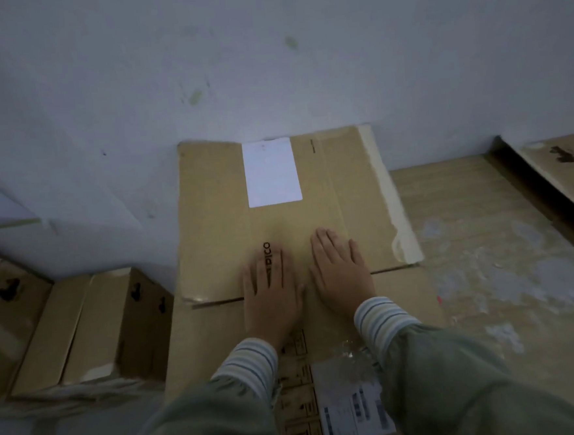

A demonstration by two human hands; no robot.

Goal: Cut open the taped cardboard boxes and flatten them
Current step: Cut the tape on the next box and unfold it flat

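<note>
Pressing the flattened brown cardboard box (279, 218) near its lower crease, left hand (270, 293) and right hand (342, 274) lie flat, fingers straight, gripping nothing; steady, evenly spread weight probably flattens best.

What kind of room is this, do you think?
Probably a storeroom or packing corner. Flattened cardboard lies against a bare, stained wall, closed boxes sit at the left, and a shipping label shows on the cardboard underneath.
</note>
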